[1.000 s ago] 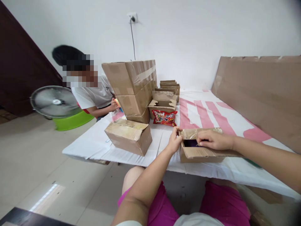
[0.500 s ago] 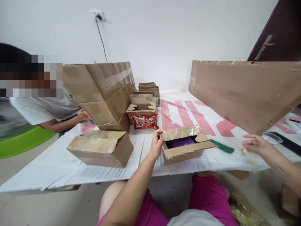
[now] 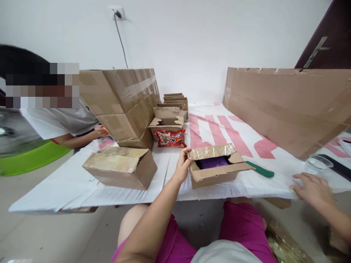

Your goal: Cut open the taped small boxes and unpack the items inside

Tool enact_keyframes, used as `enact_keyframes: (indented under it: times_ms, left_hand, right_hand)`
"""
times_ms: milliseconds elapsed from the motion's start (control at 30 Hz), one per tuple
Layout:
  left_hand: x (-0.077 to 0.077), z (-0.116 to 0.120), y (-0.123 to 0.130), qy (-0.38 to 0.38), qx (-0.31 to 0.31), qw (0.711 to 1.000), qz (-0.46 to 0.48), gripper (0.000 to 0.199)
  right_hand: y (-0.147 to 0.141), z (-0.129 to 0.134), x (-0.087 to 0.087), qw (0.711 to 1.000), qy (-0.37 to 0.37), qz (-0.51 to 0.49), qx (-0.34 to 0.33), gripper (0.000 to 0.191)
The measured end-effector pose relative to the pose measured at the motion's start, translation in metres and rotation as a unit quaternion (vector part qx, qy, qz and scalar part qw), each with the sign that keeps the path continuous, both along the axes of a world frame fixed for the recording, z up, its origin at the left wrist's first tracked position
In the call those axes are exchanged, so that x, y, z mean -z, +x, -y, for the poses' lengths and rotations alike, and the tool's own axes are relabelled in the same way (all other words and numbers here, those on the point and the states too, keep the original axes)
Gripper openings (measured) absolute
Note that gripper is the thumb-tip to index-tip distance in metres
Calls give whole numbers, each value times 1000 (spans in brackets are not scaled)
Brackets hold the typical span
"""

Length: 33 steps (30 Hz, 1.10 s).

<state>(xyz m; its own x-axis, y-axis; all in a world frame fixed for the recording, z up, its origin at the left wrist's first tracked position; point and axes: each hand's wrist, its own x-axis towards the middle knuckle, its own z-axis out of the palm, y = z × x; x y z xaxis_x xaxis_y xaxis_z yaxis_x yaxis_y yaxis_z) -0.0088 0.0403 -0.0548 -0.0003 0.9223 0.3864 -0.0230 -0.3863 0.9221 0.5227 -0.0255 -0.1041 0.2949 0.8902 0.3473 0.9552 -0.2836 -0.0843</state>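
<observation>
A small cardboard box [image 3: 215, 179] stands in front of me with its flaps partly raised and a purple item [image 3: 214, 163] inside. My left hand [image 3: 183, 166] pinches the left end of its taped back flap. To the right of the box lies a green handle [image 3: 261, 170]; its other end is hidden behind the flap. My right hand [image 3: 314, 190] is at the table's front edge on the right, fingers apart and holding nothing visible. Just beyond it sits a clear plastic dish [image 3: 319, 162].
A closed cardboard box [image 3: 117, 168] sits at left. Behind are a red snack packet [image 3: 170, 138], an open box [image 3: 168, 122] and stacked cartons [image 3: 123, 102]. A large cardboard panel [image 3: 285, 106] borders the right. Another person's hand [image 3: 101, 131] shows at left.
My right hand has come down toward the table edge, and the small pale scrap by its fingers no longer shows. My left hand keeps its hold on the box flap.
</observation>
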Motion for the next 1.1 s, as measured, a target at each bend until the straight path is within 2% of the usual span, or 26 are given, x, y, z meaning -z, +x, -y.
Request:
enact_keyframes:
  times_ms: [67, 100, 167, 233, 267, 333, 400, 467, 567, 667, 733, 800, 900, 1033, 1100]
  left_hand:
    - [-4, 3, -3, 31, -27, 999, -31, 42]
    - [-6, 6, -5, 56, -47, 996, -48, 42]
    - [-13, 12, -8, 111, -99, 986, -76, 36]
    - [-23, 20, -10, 157, -127, 973, -111, 28]
    - [-28, 25, -10, 176, -122, 967, -141, 27]
    - [-38, 34, -10, 204, -73, 948, -232, 29]
    - [-45, 40, -8, 217, -7, 918, -333, 34]
    - [-49, 44, -5, 221, 29, 883, -413, 39]
    - [-50, 49, -1, 232, 33, 839, -491, 30]
    - [-50, 55, 1, 248, 8, 807, -537, 27]
    - [-52, 59, 2, 253, -17, 796, -549, 27]
    - [-53, 62, 1, 238, -46, 800, -549, 35]
    - [-50, 59, -3, 175, -63, 828, -529, 65]
    - [-39, 46, -10, 109, -28, 890, -442, 110]
    - [-33, 39, -12, 90, -17, 914, -396, 121]
  right_hand:
    - [-10, 3, -6, 999, 30, 17, 20, 31]
    - [-18, 5, -10, 998, 50, 21, 8, 31]
    - [-38, 7, -20, 992, 104, 24, -62, 30]
    - [-64, 7, -36, 974, 157, 15, -164, 26]
    - [-78, 5, -45, 960, 179, 3, -214, 22]
    - [-107, 1, -67, 932, 216, -33, -287, 16]
    - [-137, -4, -89, 911, 237, -82, -328, 14]
    - [-166, -8, -111, 889, 241, -127, -369, 13]
    - [-210, -13, -136, 856, 192, -162, -452, 14]
    - [-249, -16, -148, 833, 46, -145, -533, 23]
    - [-270, -19, -149, 826, -63, -104, -550, 30]
    - [-285, -24, -147, 824, -149, -62, -544, 38]
    - [-296, -35, -144, 830, -215, -39, -513, 52]
    - [-299, -53, -143, 889, -193, -42, -414, 69]
    - [-300, -61, -143, 915, -163, -31, -369, 76]
